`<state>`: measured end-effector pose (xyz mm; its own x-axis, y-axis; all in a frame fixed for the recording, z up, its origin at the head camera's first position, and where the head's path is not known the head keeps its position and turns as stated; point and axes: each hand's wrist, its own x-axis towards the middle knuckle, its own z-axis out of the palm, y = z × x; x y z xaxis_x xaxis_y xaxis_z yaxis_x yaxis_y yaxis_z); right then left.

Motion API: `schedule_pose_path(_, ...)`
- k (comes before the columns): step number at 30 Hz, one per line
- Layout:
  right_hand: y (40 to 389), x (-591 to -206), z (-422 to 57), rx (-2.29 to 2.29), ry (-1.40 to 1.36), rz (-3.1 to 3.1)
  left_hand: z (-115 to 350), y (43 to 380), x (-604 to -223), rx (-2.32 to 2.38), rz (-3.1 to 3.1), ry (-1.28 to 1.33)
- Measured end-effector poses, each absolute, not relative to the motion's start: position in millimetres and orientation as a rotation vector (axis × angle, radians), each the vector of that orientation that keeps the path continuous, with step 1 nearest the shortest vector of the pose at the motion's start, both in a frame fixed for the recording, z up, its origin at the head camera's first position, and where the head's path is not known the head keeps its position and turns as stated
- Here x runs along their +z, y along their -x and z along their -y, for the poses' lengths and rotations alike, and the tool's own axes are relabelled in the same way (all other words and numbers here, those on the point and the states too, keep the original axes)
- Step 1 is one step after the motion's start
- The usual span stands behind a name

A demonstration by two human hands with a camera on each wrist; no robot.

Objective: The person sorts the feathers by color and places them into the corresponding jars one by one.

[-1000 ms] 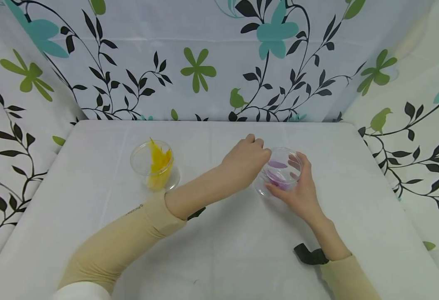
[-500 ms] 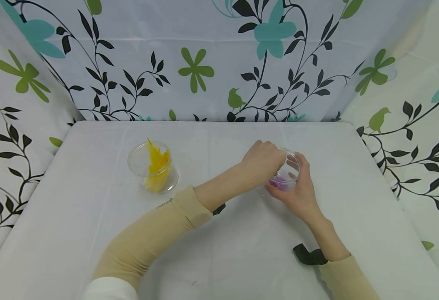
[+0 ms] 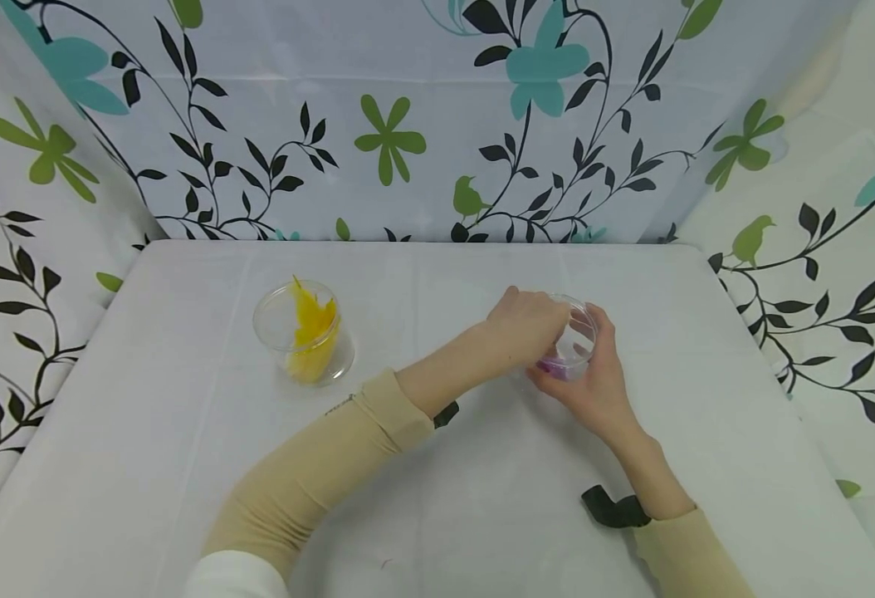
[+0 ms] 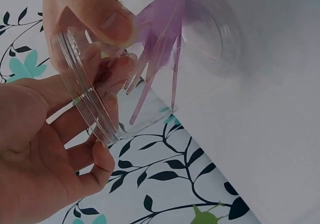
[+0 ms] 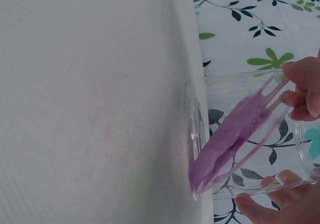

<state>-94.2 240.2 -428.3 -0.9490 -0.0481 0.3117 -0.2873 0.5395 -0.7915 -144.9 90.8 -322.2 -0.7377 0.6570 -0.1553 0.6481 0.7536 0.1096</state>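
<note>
A clear plastic cup (image 3: 576, 339) stands on the right of the table. Inside are several purple leaf-shaped pieces (image 5: 235, 134) with thin stalks; their kind is not plain. My right hand (image 3: 603, 386) grips the cup from outside, thumb in front and fingers behind. My left hand (image 3: 529, 326) reaches through the cup's mouth. In the right wrist view its fingertips (image 5: 299, 86) appear to pinch the stalk ends. The left wrist view shows the stalks (image 4: 145, 96) beside those fingers. A second clear cup (image 3: 266, 326) on the left holds yellow feather-like pieces (image 3: 312, 332), standing tips up.
A white cloth covers the table (image 3: 176, 399). Patterned curtain (image 3: 258, 116) hangs behind it and at both sides. A dark strap (image 3: 617, 508) shows near the right wrist, and a smaller dark piece (image 3: 447, 414) under the left forearm.
My left hand has moved right and slightly down, from above the cup's left rim into its mouth. My right hand keeps its grip on the cup. The yellow pieces' cup stays put.
</note>
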Motion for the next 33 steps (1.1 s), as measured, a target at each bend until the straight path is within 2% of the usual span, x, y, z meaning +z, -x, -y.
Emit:
schedule_pose_path(7, 96, -426, -240, 1.399, -0.272, 2.536, -72, 144, -321, 0.351, -2.846, -1.053)
schedule_pose_path(14, 97, -415, -252, 1.286, -0.193, 2.648, -32, 143, -326, 0.628, -3.067, -0.897)
schedule_pose_path(24, 100, -395, -288, 1.148, -0.038, 2.814, 28, 134, -356, 0.64, -3.242, -0.478)
schedule_pose_path(33, 92, -376, -313, 1.121, -0.079, 2.848, 40, 125, -373, 0.645, -3.295, -0.481)
